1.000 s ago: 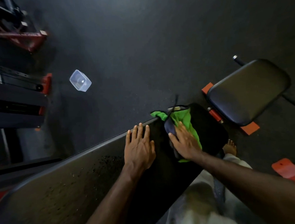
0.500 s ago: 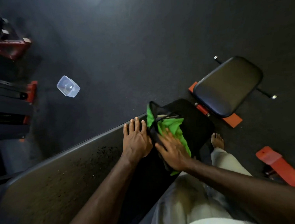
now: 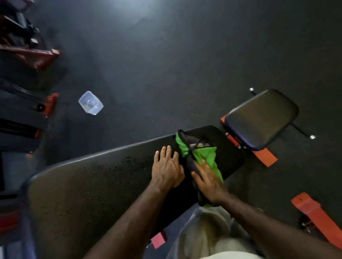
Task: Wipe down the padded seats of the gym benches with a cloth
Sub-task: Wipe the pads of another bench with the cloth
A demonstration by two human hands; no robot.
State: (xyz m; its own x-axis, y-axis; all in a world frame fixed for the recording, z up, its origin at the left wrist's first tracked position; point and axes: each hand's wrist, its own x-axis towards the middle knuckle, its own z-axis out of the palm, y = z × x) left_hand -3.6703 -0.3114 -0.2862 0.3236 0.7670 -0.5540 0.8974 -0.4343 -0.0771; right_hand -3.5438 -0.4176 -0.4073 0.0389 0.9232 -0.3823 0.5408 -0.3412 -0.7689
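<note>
A long black padded bench pad (image 3: 102,191) is seen from above, running diagonally from lower left to upper right, its surface speckled with small dark flecks. Two bare forearms reach onto it from the bottom of the view.

The left hand (image 3: 167,169) is laid flat, palm down, on the pad near its far end, with the fingers straight, held close together and pointed toward the pad's far edge; nothing is held in it. The wrist is bent back slightly, and the forearm extends toward the lower left.

The right hand (image 3: 208,181) is placed just beside the left, palm down on a crumpled green and dark cloth (image 3: 203,153), with straight fingers spread over the fabric and pressing it against the pad. The cloth is bunched at the pad's far end, reaching from under the hand toward the far edge, with a dark strip trailing back past the wrist to the near edge.

Beyond the end of the pad, a smaller black seat pad (image 3: 261,118) is mounted on an orange frame. A clear plastic container (image 3: 90,103) stands on the dark rubber floor (image 3: 182,60), well apart to the left. Red and black gym equipment (image 3: 17,81) is lined along the left edge. Light-coloured trousers (image 3: 206,235) are seen at the bottom.
</note>
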